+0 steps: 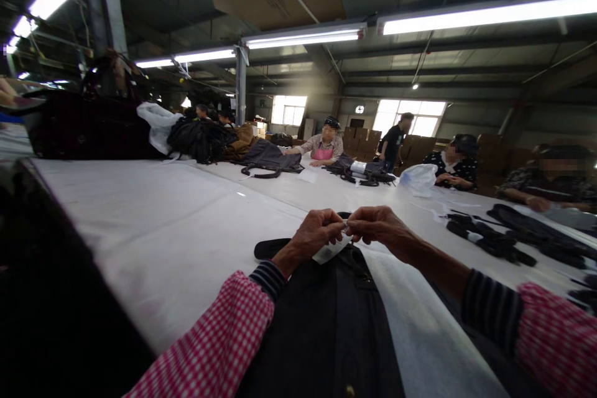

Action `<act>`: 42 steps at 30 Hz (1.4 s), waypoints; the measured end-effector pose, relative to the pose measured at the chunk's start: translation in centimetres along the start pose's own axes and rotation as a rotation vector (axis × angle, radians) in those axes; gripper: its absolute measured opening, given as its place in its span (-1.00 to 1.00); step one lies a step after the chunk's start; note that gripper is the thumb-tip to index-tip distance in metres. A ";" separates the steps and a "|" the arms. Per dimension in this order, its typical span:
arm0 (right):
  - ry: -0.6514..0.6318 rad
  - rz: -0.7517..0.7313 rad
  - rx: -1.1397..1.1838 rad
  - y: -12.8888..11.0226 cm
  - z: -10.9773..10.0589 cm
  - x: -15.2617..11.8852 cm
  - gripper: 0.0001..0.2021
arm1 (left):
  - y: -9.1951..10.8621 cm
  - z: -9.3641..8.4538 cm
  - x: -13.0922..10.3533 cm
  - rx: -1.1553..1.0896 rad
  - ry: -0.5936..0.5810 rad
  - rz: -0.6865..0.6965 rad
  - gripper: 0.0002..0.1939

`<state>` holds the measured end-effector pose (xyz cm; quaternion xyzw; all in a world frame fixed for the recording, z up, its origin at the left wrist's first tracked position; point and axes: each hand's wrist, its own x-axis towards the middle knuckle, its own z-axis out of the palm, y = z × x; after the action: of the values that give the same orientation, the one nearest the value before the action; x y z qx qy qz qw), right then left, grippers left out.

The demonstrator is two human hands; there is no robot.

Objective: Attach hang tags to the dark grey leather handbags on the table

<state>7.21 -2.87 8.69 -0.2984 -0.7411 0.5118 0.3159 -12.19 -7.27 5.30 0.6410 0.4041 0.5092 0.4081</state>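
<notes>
A dark bag (321,329) lies on the white table in front of me, its far end beneath my hands. My left hand (319,233) and my right hand (380,230) meet above that end, both closed in a pinch, fingertips almost touching. What they pinch is too small to make out. Just below the fingers hangs a white paper-like piece (332,250); whether it is held cannot be told. A black strap end (270,249) sticks out to the left of the bag. Along the bag's right side runs a pale sheet (420,323).
The white table (140,217) stretches ahead. Dark bags (265,158) and a large dark red bag (88,124) stand at the back left. Bundles of black straps (489,239) lie on the right, near a clear plastic bag (418,179). Several people sit or stand beyond.
</notes>
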 end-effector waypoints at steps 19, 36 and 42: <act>0.146 0.169 0.125 0.9 1.2 0.2 -0.69 | -0.6 -0.1 0.0 0.040 0.007 0.011 -0.75; 0.107 0.047 -0.073 1.2 1.7 0.2 -0.78 | -0.7 -0.3 0.2 -0.037 0.069 -0.083 -0.72; 0.147 -0.014 -0.049 1.2 2.0 0.5 -0.81 | -0.8 -0.7 0.5 -0.021 0.010 -0.112 -0.73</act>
<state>5.49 -3.34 7.07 -0.3379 -0.7303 0.4680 0.3655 -12.85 -6.47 4.81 0.6106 0.4361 0.4931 0.4403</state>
